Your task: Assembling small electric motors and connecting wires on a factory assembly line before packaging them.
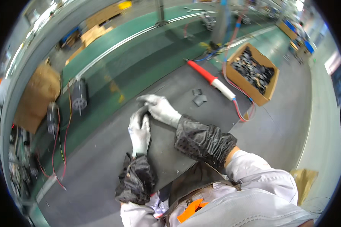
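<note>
Head view — left hand (139,128) and right hand (162,109), white-gloved, meeting at the curled fingertips above a dark mat (94,151); whether anything is pinched, cannot tell. To their right: two small dark pieces (200,100), a red-and-white handheld tool (213,79) — beyond, an open carton (241,84) of black parts (254,72).

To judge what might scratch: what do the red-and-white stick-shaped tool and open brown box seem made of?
Red-and-white stick-shaped tool: probably plastic, apparently smooth, judging by its evenly coloured casing. Open brown box: likely cardboard, matte, from its plain, dull walls.
</note>
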